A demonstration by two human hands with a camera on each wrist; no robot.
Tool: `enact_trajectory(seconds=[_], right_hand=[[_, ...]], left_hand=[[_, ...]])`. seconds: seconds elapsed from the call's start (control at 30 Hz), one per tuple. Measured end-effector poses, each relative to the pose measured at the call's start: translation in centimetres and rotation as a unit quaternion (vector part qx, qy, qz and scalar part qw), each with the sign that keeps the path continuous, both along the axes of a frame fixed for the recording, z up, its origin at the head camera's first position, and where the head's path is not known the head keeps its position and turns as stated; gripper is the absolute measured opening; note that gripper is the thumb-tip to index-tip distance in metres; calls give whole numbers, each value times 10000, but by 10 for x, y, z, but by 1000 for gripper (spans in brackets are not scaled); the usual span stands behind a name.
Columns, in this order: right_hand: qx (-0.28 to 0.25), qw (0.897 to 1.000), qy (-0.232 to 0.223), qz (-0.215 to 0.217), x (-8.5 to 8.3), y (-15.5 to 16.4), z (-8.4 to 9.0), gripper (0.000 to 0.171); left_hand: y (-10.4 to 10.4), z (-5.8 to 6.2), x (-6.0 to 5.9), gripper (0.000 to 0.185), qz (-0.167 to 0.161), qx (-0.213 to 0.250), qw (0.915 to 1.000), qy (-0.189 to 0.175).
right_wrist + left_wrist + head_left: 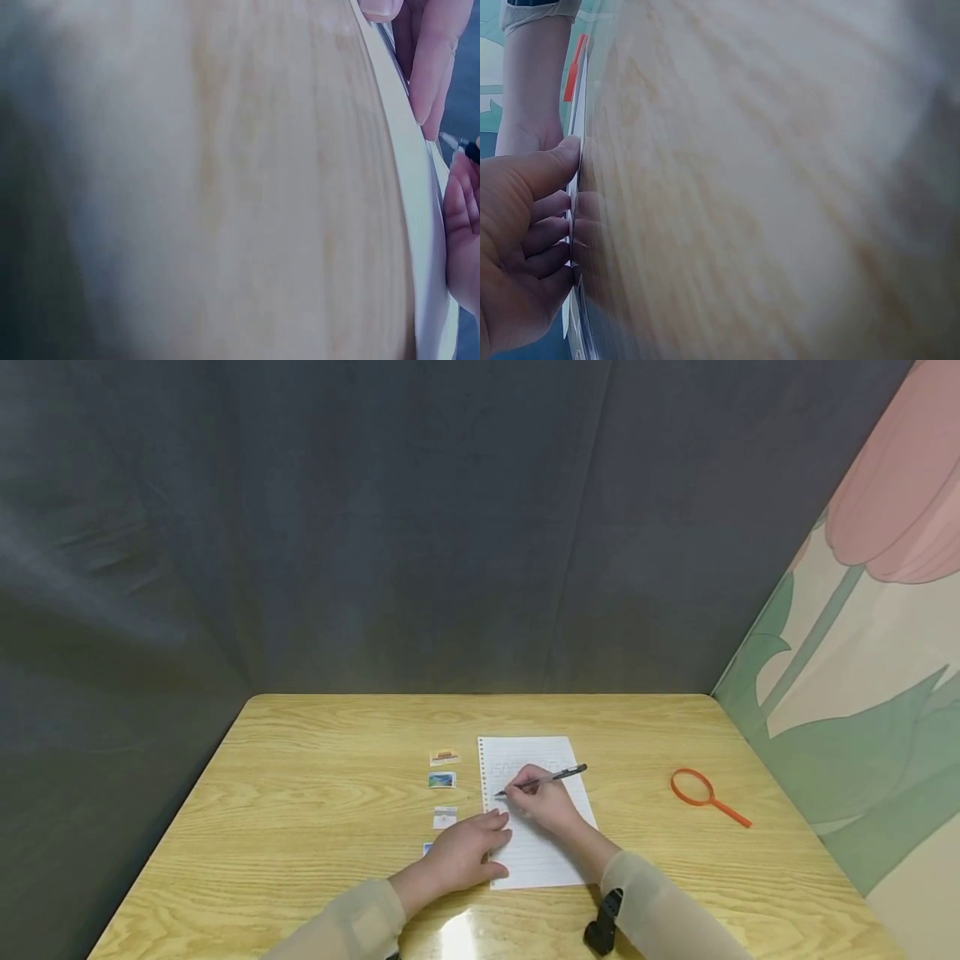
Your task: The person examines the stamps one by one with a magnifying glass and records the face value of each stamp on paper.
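On the sheet (pixel 536 814), right hand (pixel 543 800) pinches pen (pixel 542 780), left hand (pixel 465 852) flat, fingers straight, pinning the edge; if it lifts, paper likely skids mid-stroke.

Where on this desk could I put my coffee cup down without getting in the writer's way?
The table is bare left of the small picture cards, along the far edge behind the lined sheet, and between the sheet and the orange magnifier. It is crowded in the middle, where the left hand rests on the sheet and the right hand holds the pen.
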State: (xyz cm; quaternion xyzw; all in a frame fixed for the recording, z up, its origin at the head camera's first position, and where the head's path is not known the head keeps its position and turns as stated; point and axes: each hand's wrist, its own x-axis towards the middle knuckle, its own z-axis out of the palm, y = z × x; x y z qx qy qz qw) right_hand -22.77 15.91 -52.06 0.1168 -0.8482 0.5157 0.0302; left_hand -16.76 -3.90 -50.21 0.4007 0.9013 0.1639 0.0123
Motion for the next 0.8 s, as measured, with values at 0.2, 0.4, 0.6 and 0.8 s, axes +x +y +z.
enact_trajectory(seconds=[0.2,0.4,0.6,0.8], right_hand=[[149,9998,63,-143,2,3,0,10],[317,9993,147,-136,2,2,0,12],[321,9991,278,-37,2,1,0,12],[334,9992,226,69,2,3,1,11]], left_hand=[[0,-1,0,52,40,-20,10000,11],[0,0,0,52,55,-16,10000,-45],[0,1,0,53,71,-51,9999,-56],[0,1,0,52,43,-82,10000,5]])
